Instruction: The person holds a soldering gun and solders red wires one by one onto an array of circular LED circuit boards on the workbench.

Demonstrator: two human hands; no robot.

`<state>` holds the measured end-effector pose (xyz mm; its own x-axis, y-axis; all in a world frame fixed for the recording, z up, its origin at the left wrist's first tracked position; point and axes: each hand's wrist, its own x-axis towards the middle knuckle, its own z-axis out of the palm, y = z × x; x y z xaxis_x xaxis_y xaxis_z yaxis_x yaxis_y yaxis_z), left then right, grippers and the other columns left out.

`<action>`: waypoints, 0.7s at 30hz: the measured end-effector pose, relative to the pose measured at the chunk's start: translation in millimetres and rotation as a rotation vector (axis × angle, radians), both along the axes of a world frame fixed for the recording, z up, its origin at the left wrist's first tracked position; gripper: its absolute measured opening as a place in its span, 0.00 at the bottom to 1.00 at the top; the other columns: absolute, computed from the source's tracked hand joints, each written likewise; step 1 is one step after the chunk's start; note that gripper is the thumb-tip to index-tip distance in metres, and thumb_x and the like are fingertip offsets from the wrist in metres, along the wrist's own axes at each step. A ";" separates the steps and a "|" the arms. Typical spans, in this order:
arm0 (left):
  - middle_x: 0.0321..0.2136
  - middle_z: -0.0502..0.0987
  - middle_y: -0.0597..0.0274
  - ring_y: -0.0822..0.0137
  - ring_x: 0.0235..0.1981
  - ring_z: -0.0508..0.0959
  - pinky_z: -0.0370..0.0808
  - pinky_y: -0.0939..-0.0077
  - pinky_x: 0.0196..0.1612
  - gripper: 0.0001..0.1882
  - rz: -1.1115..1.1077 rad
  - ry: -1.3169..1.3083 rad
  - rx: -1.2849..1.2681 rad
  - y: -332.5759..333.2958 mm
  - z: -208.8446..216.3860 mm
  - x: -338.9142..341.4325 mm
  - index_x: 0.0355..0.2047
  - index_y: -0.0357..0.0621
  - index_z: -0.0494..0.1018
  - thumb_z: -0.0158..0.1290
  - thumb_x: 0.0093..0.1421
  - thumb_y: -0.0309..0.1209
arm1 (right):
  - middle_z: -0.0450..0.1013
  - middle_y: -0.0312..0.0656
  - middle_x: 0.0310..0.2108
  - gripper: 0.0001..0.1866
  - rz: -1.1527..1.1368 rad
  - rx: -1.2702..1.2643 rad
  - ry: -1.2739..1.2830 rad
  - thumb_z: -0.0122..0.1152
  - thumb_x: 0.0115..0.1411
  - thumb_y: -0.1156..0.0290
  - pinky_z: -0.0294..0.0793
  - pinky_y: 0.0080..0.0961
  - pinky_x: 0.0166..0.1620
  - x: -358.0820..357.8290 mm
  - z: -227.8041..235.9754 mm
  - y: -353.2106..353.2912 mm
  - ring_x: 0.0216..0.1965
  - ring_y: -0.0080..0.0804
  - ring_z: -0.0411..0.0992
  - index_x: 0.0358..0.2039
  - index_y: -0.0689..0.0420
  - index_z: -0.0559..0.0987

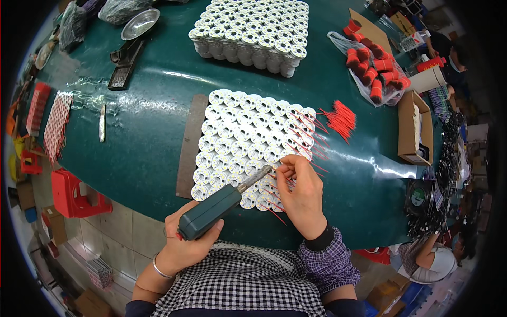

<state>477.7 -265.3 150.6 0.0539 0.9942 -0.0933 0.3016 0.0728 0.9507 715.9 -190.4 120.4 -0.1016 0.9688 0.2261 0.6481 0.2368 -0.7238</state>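
Note:
My left hand [187, 232] is wrapped around a dark green soldering iron [208, 211] with a thick body. Its metal tip reaches up and right over a square array of round white LED boards [232, 132] lying on the table. My right hand [303, 187] pinches a thin red wire beside the tip, though the fingers partly hide it. Along the right side of the array, several red wires [303, 134] stick out from the boards. A loose pile of red wires [339, 120] lies just right of the array.
Stacked round boards [251, 37] stand at the back. Bundles of red wire [377, 68] lie on a plastic bag at the right, near a cardboard box [414, 129]. A brown strip [191, 145] borders the array; a knife-like tool [102, 122] and metal dish [140, 24] are left.

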 end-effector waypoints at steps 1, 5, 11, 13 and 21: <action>0.30 0.80 0.62 0.76 0.27 0.77 0.73 0.81 0.30 0.12 -0.001 0.000 0.000 -0.6 1.4 -0.3 0.40 0.33 0.80 0.65 0.54 0.21 | 0.74 0.45 0.31 0.16 0.003 0.004 -0.004 0.65 0.53 0.87 0.76 0.34 0.35 0.3 -0.1 0.2 0.30 0.39 0.76 0.42 0.62 0.74; 0.32 0.80 0.61 0.74 0.28 0.78 0.75 0.80 0.31 0.13 0.058 0.009 0.074 -3.9 3.0 -0.9 0.40 0.34 0.81 0.65 0.54 0.21 | 0.74 0.46 0.31 0.16 -0.009 -0.008 0.019 0.65 0.53 0.87 0.76 0.36 0.36 1.2 0.7 0.7 0.31 0.41 0.76 0.41 0.62 0.74; 0.36 0.83 0.57 0.70 0.32 0.82 0.78 0.77 0.36 0.16 0.177 -0.033 0.005 -12.6 0.1 -1.3 0.42 0.34 0.81 0.67 0.53 0.23 | 0.73 0.46 0.31 0.11 0.001 0.039 -0.051 0.64 0.56 0.83 0.75 0.38 0.40 9.5 5.1 1.6 0.34 0.46 0.74 0.39 0.61 0.75; 0.37 0.83 0.56 0.70 0.32 0.82 0.79 0.76 0.37 0.16 0.237 -0.051 -0.047 -17.8 -1.1 -3.8 0.43 0.34 0.81 0.67 0.53 0.23 | 0.72 0.46 0.32 0.07 0.044 0.104 -0.071 0.64 0.57 0.82 0.74 0.38 0.41 13.4 17.1 5.5 0.36 0.46 0.74 0.36 0.60 0.76; 0.35 0.84 0.57 0.71 0.33 0.82 0.79 0.76 0.37 0.18 0.293 -0.113 -0.093 -10.8 -6.7 -4.0 0.43 0.32 0.80 0.68 0.52 0.23 | 0.72 0.44 0.34 0.05 -0.243 0.226 -0.342 0.65 0.56 0.80 0.73 0.39 0.40 111.8 -9.8 64.1 0.38 0.45 0.72 0.32 0.60 0.78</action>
<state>473.7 -276.2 143.9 -0.2178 0.9565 -0.1941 0.1479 0.2289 0.9621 827.7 -126.3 110.6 0.0161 0.9044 0.4265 0.8965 0.1758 -0.4068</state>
